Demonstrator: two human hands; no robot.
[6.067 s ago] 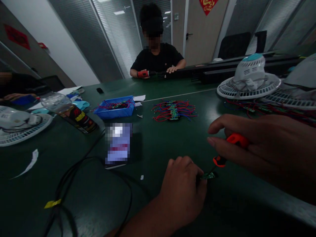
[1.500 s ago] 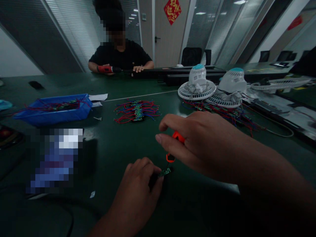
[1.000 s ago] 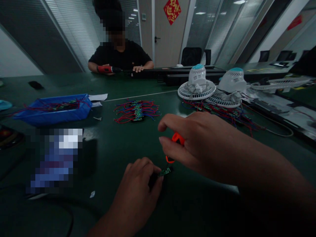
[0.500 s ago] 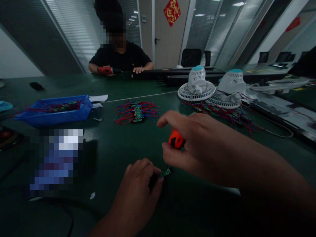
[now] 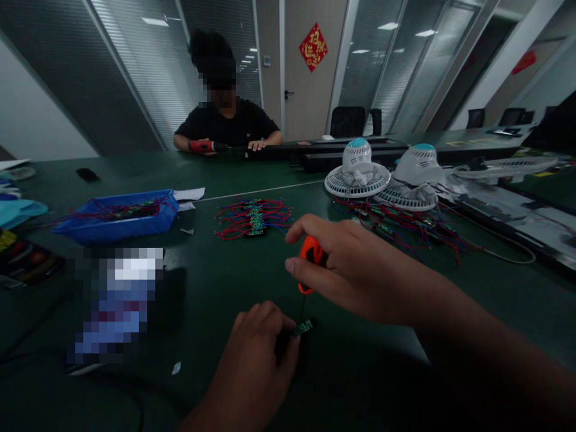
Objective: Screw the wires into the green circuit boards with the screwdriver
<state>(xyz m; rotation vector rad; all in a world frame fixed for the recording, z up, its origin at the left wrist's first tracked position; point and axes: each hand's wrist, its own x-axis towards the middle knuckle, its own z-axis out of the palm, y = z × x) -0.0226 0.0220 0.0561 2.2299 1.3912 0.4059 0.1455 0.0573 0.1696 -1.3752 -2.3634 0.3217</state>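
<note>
My left hand (image 5: 256,354) pinches a small green circuit board (image 5: 304,327) by its left end, low over the green table. Above it, my right hand (image 5: 346,264) is closed around an orange and black screwdriver (image 5: 310,249). The screwdriver's thin shaft points down to the board; whether its tip touches the board I cannot tell. Farther back lies a row of circuit boards (image 5: 256,217) with red and blue wires spreading to both sides.
At the left are a blue tray (image 5: 112,231) of wired boards and a blurred-out object (image 5: 117,306). White fan parts (image 5: 357,180) and a heap of wired boards (image 5: 405,222) lie at the right. Across the table (image 5: 216,276), a person (image 5: 229,123) holds a red power tool (image 5: 202,146).
The screwdriver has turned upright, so its shaft now shows above the board. My left hand keeps its pinch. The whole view has shifted a little.
</note>
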